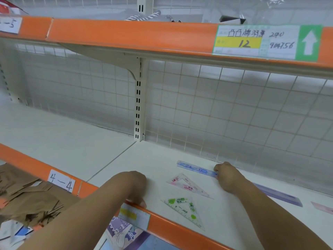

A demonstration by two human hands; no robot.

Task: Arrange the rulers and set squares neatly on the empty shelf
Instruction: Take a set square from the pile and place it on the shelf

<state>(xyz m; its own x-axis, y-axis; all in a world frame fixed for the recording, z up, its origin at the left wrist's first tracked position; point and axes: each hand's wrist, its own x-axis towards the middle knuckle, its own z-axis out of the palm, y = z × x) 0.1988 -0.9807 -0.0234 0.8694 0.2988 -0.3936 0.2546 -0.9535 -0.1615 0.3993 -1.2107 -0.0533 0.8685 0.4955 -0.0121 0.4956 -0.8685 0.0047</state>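
Right hand (227, 176) pinches the translucent blue plastic ruler's (196, 168) end at the white shelf's (144, 159) back, probably squaring it; left hand (138, 191) braces on the orange lip (180, 230), grip unclear.

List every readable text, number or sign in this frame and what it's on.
"4—4": lower paper label, shelf edge.
"—5": upper paper label, partly cut off.
"12", "240", "904756": upper price tag; handwritten characters unclear.
White up arrow: green sign.
"GIRL": purple pack below shelf.
Lower price tag, blue ruler, pink set square, green set square: too blurred.
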